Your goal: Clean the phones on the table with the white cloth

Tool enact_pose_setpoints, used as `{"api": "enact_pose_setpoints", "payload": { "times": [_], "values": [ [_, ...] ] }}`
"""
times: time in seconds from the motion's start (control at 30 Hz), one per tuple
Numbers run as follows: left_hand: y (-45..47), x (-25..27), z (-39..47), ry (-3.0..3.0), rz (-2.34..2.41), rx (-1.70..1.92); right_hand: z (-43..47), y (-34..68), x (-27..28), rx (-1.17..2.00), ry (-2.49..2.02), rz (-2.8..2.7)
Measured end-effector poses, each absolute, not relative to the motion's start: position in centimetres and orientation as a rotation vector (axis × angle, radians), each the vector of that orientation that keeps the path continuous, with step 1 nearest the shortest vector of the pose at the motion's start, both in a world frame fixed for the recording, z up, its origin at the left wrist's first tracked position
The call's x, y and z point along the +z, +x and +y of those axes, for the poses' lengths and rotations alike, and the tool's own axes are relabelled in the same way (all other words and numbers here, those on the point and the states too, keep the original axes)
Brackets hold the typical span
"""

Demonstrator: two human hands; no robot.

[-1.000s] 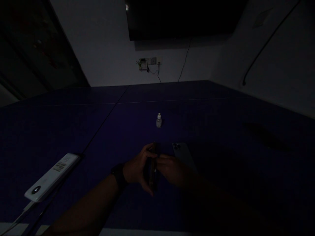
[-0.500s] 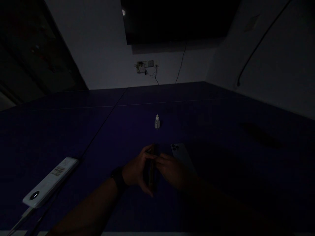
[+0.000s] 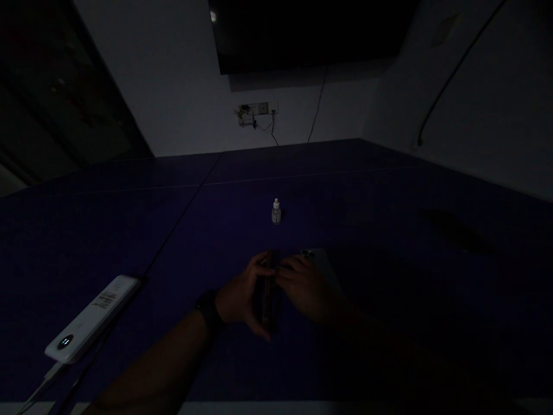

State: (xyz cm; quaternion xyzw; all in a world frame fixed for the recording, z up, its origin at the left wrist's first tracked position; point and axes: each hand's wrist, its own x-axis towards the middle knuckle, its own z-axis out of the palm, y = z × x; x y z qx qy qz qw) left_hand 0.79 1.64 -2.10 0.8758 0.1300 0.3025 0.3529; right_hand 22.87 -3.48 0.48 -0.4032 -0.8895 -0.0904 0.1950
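Observation:
In the dim light my left hand [image 3: 242, 297], with a dark watch on its wrist, grips a thin dark slab [image 3: 266, 300] stood on edge. The thumb is at its near end and the fingers are at its far end. My right hand [image 3: 305, 288] is at the slab's right side, its fingers bent and close together near the left fingertips. Whether these right fingers hold anything small is too dark to make out. Partly behind the right hand lies a pale phone [image 3: 326, 268], camera side up. Beyond the hands a small clear bottle with a white cap [image 3: 276, 213] stands upright.
A white power bank [image 3: 93, 320] with a lit display and a plugged-in cable lies at the left on the dark blue table [image 3: 207, 230]. Farther right is a dark flat shape [image 3: 458, 230]. Wall sockets [image 3: 257, 109] and a large screen [image 3: 315, 34] are at the back.
My right hand has shifted slightly up and away, its fingers a little less tucked against the slab. The left hand keeps its grip. The view has tilted a little.

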Motion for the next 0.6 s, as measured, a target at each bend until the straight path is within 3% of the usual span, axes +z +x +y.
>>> {"api": "enact_pose_setpoints", "payload": {
  "times": [0.2,0.47,0.6],
  "values": [
    [0.92,-2.25,1.74,2.264,0.333,0.798,-3.68,23.33,-0.12,-0.134,-0.854,-2.610],
    [0.82,-1.95,1.65,2.255,0.336,0.781,-3.05,23.35,-0.19,-0.154,-1.019,-2.608],
    [0.86,-2.17,1.76,2.270,0.317,0.788,-3.18,23.29,-0.30,-0.151,-0.813,-2.675]
  ]
}}
